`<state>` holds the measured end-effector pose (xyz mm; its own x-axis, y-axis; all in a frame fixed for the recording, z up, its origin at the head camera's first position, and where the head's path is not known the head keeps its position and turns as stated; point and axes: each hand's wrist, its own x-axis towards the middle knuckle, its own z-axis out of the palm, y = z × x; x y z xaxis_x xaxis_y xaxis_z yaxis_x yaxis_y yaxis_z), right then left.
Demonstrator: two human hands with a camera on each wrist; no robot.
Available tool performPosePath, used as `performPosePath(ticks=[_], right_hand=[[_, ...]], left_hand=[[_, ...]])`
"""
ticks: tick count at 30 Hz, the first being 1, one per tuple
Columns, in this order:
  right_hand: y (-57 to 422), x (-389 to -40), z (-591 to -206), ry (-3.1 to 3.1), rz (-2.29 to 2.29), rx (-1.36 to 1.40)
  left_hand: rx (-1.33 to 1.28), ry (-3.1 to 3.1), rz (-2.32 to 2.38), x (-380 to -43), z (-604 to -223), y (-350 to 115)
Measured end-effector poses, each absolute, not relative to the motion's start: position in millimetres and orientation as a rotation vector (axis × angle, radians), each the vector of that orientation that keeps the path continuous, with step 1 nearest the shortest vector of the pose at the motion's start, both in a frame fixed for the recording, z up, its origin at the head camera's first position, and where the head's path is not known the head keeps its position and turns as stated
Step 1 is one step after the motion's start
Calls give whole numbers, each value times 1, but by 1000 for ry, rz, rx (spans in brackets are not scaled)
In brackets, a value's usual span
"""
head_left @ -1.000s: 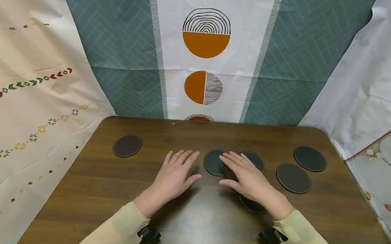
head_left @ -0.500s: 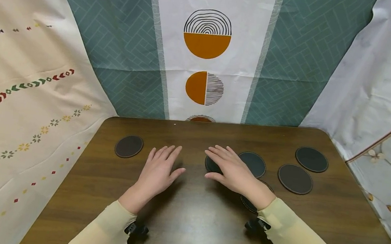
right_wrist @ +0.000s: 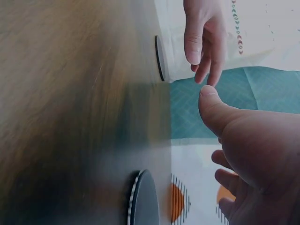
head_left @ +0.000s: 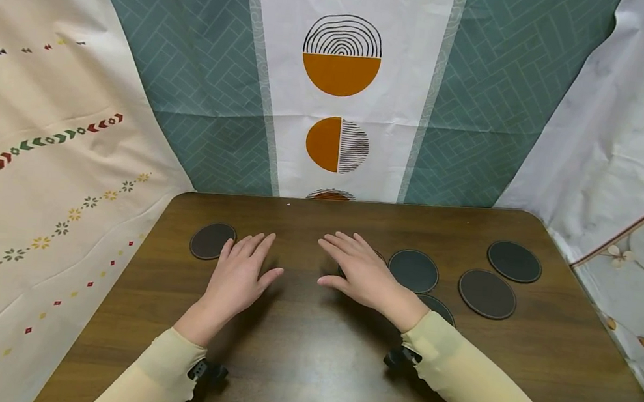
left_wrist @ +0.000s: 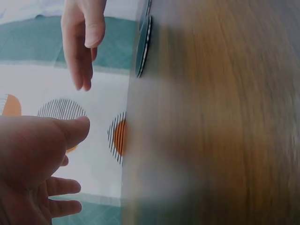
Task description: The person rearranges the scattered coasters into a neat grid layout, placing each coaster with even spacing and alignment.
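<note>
My left hand (head_left: pixel 236 278) hovers over the brown wooden table with its fingers extended, holding nothing. Its fingertips lie close beside a dark brown round coaster (head_left: pixel 211 242), overlapping its edge in the head view. My right hand (head_left: pixel 366 275), also empty with fingers stretched out, is held above the table in the middle. It hides most of one coaster beneath it. Just to its right lie a dark coaster (head_left: pixel 413 271) and another coaster (head_left: pixel 439 309), partly covered by the wrist. In the right wrist view, a stitched-edge coaster (right_wrist: pixel 146 201) lies flat below the hand.
Farther right, a brown coaster (head_left: pixel 487 294) and a blackish coaster (head_left: pixel 514 262) lie close together. The wooden table (head_left: pixel 305 363) ends at a patterned curtain (head_left: pixel 339 98) behind, with cloths hanging on both sides. A small black device (head_left: pixel 208 371) sits at each wrist.
Both hands have moved left across the table, the left one reaching the left coaster's edge. The right hand now covers most of the middle coaster. The coasters have stayed in place.
</note>
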<state>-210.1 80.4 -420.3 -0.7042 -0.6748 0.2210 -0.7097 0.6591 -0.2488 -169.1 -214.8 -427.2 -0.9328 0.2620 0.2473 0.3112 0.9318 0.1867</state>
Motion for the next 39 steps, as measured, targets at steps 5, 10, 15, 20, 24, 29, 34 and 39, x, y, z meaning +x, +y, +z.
performPosePath(ticks=[5,10,15,20,24,29,34,39], right_hand=[[67,-214,-419,-2752,479,1182],[55,-218,-422,-2772,448,1185],[43,-222,-425,-2792,432,1197],[32,-225,-425,-2813,427,1205],[26,-228,-427,-2811,403,1218],[21,-231,-431,-2804,371,1221],[13,-234,-433,-2823,377,1217],[3,-237,-434,-2835,350,1217]], left_hand=[[-400,-2869,-306,-170,-428,-228],[-364,-2875,-311,-172,-428,-239],[-323,-2886,-315,-174,-428,-251],[-288,-2889,-318,-177,-430,-264],[-258,-2896,-322,-179,-432,-275],[-241,-2880,-332,-181,-433,-286],[-220,-2865,-347,-183,-434,-295],[-192,-2873,-360,-185,-436,-303]])
